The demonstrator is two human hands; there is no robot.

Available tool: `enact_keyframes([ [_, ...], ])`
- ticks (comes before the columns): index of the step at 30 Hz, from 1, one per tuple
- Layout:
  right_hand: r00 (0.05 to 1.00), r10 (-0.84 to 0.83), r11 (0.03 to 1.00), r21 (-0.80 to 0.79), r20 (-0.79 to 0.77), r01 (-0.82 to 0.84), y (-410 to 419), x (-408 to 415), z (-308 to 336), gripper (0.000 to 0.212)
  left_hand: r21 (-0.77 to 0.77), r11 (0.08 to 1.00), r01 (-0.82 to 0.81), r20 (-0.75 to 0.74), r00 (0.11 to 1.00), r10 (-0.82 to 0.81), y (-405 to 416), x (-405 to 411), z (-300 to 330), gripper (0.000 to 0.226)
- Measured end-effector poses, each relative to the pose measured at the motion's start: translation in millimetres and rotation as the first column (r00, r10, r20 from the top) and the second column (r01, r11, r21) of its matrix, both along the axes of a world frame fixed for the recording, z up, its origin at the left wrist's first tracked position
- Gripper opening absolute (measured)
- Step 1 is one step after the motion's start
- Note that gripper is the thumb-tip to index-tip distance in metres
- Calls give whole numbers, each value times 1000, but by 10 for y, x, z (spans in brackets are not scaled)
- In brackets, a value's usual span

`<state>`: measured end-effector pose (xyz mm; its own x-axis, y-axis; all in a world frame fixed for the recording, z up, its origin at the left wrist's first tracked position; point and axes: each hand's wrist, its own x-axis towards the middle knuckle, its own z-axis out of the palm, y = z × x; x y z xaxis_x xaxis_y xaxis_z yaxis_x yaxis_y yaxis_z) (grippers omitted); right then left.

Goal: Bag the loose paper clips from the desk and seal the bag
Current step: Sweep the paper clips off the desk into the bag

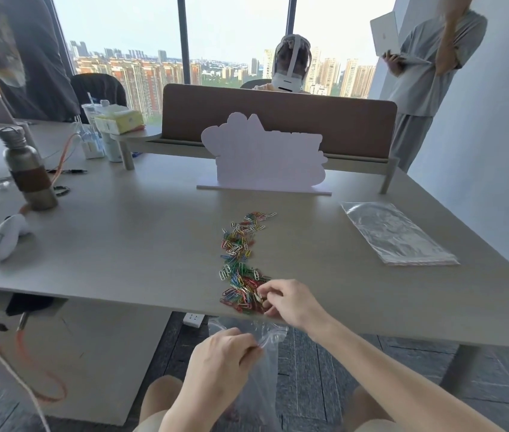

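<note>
A long strip of coloured paper clips lies on the grey desk, running from the middle to the front edge. My right hand rests on the near end of the strip, its fingers curled over some clips at the desk edge. Below the edge, my left hand pinches the rim of a clear plastic bag, which hangs down in front of my knees. The bag's mouth sits just under the desk edge beneath my right hand.
A stack of spare clear bags lies on the desk at the right. A white cut-out stand is behind the clips. A metal bottle, cables and a white device sit at the left. People stand and sit beyond the desk.
</note>
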<state>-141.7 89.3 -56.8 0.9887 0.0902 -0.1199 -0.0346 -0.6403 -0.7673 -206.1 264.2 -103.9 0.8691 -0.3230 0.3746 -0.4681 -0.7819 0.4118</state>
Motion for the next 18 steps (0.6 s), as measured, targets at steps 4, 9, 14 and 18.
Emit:
enact_keyframes([
  [4,991,62,980,196,-117,-38,74,-84,15,26,19,1000,-15,5,1000,15,28,16,-16,18],
  [9,997,-68,984,161,-46,75,-115,127,103,24,27,999,-42,-12,999,42,61,35,-31,16],
  [14,996,-81,990,-116,22,83,-136,317,129,31,22,997,-72,-21,997,72,118,42,-41,15],
  [18,999,-41,992,-115,18,42,-38,282,103,30,24,995,-93,-15,996,93,179,33,-49,15],
])
